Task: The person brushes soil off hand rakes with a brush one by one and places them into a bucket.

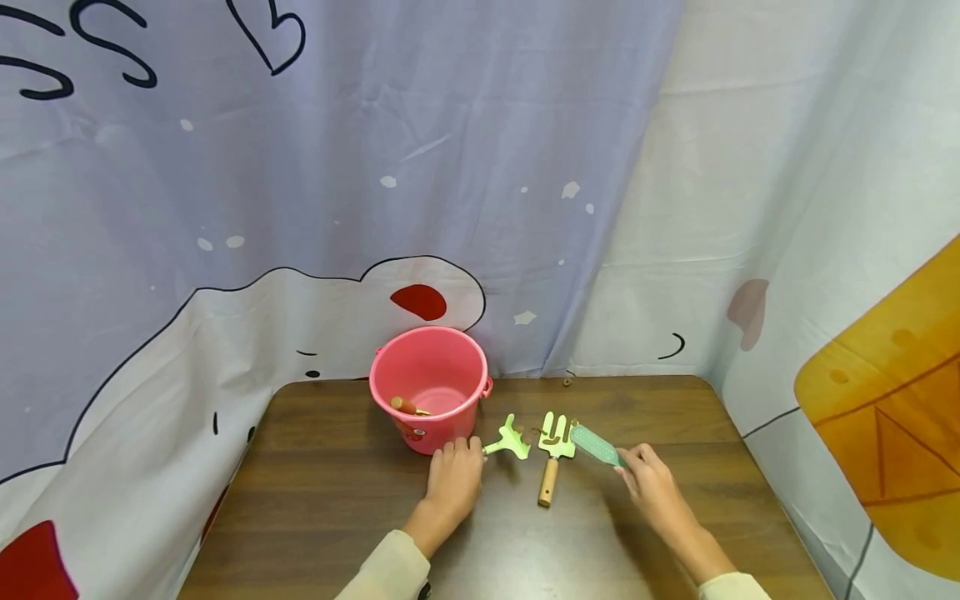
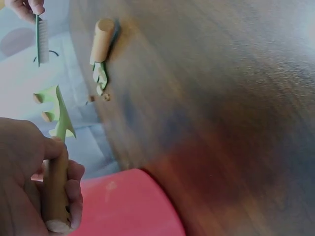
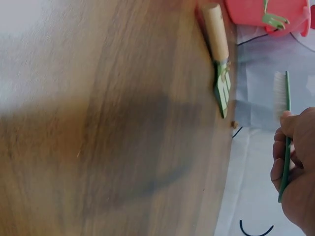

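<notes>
My left hand (image 1: 455,477) grips the wooden handle of a small light-green hand rake (image 1: 512,440), its head raised above the table. In the left wrist view brown bits show at the tines of the rake (image 2: 61,110). My right hand (image 1: 651,483) holds a green brush (image 1: 595,444) by its handle, with pale bristles visible in the right wrist view. Between the hands a green hand fork (image 1: 557,442) with a wooden handle lies on the table, small brown bits on its head. The brush's end is near the fork's tines.
A pink bucket (image 1: 457,427) stands at the back of the wooden table (image 1: 315,500), just beyond my left hand. Inside it lies a wooden-handled tool (image 1: 403,406), its head mostly hidden. A small brown bit (image 1: 567,382) is by the back edge. Printed curtains (image 1: 465,150) hang behind.
</notes>
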{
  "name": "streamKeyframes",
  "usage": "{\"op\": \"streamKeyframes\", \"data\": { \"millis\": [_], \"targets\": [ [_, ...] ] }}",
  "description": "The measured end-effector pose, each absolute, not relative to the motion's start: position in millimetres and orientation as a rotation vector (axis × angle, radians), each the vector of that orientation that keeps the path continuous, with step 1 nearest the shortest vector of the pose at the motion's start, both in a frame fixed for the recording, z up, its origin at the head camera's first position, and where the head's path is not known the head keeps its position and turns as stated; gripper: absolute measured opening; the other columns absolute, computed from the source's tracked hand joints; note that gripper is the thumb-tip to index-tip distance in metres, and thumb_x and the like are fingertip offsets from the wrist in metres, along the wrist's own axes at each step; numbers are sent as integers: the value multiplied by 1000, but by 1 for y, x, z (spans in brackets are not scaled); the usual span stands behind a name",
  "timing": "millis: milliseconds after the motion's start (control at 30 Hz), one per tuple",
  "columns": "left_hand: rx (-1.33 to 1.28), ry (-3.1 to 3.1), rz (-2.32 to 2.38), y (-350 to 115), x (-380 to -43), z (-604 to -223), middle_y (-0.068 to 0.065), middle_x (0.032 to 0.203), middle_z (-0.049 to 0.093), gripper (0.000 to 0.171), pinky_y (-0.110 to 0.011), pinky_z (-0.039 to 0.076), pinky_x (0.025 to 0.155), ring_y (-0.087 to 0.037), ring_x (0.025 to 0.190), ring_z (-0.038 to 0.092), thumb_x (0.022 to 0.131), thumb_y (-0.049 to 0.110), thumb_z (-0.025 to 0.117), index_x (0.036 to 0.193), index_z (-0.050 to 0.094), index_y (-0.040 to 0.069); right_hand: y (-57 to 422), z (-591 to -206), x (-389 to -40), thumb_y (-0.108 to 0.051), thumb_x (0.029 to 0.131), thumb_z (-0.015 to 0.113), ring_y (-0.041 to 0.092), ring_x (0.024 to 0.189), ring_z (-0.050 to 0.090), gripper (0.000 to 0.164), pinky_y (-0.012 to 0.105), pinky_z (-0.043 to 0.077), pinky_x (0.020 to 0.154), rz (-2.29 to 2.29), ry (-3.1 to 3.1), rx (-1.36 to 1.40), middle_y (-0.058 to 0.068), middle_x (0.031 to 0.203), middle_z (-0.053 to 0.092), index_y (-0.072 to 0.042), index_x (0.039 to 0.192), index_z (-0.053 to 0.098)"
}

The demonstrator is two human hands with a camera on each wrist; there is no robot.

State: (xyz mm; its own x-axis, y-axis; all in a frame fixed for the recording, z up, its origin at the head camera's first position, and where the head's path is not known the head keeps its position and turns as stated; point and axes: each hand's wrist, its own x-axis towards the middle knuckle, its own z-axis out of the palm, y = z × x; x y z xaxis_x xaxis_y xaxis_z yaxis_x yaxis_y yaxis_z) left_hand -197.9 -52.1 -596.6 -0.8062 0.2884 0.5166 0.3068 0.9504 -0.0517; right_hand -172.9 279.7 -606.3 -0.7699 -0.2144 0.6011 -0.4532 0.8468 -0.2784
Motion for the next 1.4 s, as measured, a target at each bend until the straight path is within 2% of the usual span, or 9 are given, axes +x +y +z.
{"op": "streamKeyframes", "data": {
  "millis": [333, 467, 633, 833, 1100, 1400],
  "targets": [
    [-465, -2524, -18, -46, -194, -577, -6, 70, 59, 25, -38, 47, 54, -25, 62, 60, 88, 25, 79, 82, 60, 10, 268, -591, -170, 7, 74, 85, 12, 73, 59, 36, 22, 53, 61, 538, -2384, 532, 8, 90, 59, 11, 108, 73],
    [-463, -2466, 14, -42, -193, -569, -6, 68, 58, 22, -37, 46, 52, -24, 60, 59, 88, 19, 76, 77, 60, 10, 264, -583, -169, 7, 73, 85, 11, 72, 58, 37, 21, 52, 60, 530, -2359, 551, 9, 90, 59, 11, 107, 73],
    [-464, -2403, 41, -38, -192, -558, -6, 65, 57, 16, -36, 43, 50, -24, 58, 57, 86, 9, 66, 72, 58, 11, 258, -573, -166, 7, 74, 85, 10, 72, 57, 37, 19, 50, 60, 550, -2340, 573, 8, 90, 59, 10, 109, 72],
    [-452, -2391, 73, -33, -192, -545, -7, 64, 58, 19, -35, 43, 50, -23, 58, 58, 89, 7, 55, 71, 60, 11, 252, -559, -165, 7, 75, 84, 10, 72, 57, 38, 18, 49, 62, 562, -2312, 599, 8, 91, 59, 8, 111, 72],
    [-432, -2427, 88, -28, -194, -540, -7, 66, 60, 17, -36, 44, 52, -25, 59, 60, 87, 6, 57, 72, 63, 10, 240, -548, -168, 5, 76, 84, 11, 72, 57, 38, 23, 50, 60, 532, -2308, 616, 8, 92, 59, 7, 112, 72],
    [-422, -2421, 132, -19, -196, -537, -7, 66, 60, 14, -35, 44, 52, -24, 59, 59, 85, 7, 62, 72, 65, 12, 223, -545, -175, 2, 77, 83, 18, 79, 59, 39, 32, 55, 66, 527, -2316, 685, 9, 91, 61, 8, 114, 71]
  ]
}}
